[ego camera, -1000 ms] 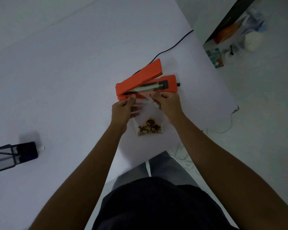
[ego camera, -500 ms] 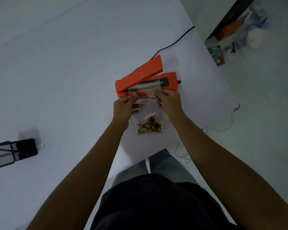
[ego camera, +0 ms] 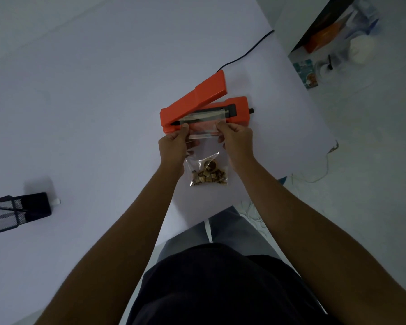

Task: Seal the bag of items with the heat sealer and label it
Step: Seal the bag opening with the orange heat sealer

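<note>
Left hand point(ego camera: 174, 146) and right hand point(ego camera: 236, 140) each pinch a top corner of the clear plastic bag point(ego camera: 205, 160) — keeping its mouth flat across the open orange heat sealer point(ego camera: 204, 106) bar — brown items point(ego camera: 208, 175) sagging clear of the seal.

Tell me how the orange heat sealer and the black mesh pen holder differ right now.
The heat sealer is orange, solid, lid raised, mid-table; the mesh pen holder is black, see-through, at the table's left edge. The sealer has the bag laid across it; the holder has a pen. Both rest on the white table.
</note>
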A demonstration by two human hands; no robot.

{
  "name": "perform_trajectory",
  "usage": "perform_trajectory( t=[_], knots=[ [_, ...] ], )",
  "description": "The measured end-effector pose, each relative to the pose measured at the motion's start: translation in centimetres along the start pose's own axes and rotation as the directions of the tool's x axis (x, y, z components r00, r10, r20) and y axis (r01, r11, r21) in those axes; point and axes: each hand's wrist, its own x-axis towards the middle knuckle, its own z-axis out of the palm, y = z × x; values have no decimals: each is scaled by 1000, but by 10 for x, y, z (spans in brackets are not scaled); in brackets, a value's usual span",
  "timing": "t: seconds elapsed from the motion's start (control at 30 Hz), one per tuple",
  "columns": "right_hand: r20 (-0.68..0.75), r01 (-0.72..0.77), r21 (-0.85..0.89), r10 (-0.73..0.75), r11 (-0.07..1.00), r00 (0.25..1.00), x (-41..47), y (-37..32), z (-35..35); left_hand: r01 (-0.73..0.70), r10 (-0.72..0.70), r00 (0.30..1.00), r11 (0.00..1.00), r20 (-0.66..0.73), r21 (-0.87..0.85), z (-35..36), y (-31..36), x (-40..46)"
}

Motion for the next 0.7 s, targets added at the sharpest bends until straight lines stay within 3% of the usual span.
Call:
perform_trajectory(
  t=[0.7],
  knots=[
    [-46, -53, 64, 56, 997, 997, 2, 4, 5, 37, -41, 997, 997, -61, -66, 7, 1, 1]
  ],
)
